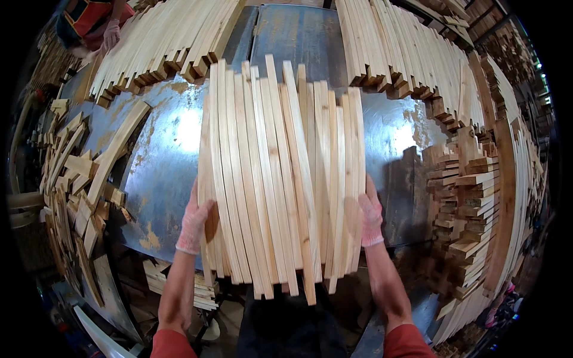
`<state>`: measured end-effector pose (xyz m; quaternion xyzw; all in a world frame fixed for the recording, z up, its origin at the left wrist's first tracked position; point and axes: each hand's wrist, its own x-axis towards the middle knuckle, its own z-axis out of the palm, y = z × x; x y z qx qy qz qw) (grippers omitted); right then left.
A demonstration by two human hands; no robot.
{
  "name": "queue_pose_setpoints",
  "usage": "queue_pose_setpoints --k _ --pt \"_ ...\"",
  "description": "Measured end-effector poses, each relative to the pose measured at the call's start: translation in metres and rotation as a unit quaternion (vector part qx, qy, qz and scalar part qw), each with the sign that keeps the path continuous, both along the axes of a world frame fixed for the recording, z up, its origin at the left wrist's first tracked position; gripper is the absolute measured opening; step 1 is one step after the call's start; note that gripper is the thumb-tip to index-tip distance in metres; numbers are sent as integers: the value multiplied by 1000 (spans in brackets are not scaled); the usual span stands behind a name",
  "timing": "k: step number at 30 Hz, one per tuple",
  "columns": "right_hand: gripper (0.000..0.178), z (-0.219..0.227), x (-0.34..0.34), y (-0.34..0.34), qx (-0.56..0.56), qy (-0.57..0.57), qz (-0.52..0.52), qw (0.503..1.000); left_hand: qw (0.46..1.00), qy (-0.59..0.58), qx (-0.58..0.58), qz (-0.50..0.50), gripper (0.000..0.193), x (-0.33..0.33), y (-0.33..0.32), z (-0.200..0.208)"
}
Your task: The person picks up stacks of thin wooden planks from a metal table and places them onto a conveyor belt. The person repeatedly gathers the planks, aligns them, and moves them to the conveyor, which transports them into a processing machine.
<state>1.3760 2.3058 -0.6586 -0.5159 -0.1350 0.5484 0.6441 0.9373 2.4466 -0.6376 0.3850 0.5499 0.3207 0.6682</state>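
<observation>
From the head view, I see the left hand (193, 225) and right hand (371, 219) squeezing the sticks (271, 155) between them, across the table's (158, 161) near edge; should that side pressure slacken, I reckon the slanted stick (303, 173) could slide out

Long, pale wooden strips (262, 179) bunch side by side, uneven-ended, some slanting, over the metal table (156, 179).

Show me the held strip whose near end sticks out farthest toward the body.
The wooden strip just right of centre in the bundle: its near end sits lower in the picture than every other held strip's.
</observation>
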Motion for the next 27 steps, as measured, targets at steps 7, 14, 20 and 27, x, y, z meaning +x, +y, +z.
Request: queue_pose_setpoints --k 7,14,20,27 --pt "72 17 -17 -144 -92 -46 -46 994 998 22 -29 56 89 -12 -156 31" --pt "73 6 1 -229 -139 82 45 986 983 -48 -78 157 88 -6 -266 54" --pt "78 2 21 -229 -163 148 155 963 952 -97 -245 158 81 -17 -298 35" --pt "82 19 22 -215 -148 201 196 948 968 -50 -218 110 65 -14 -292 44"
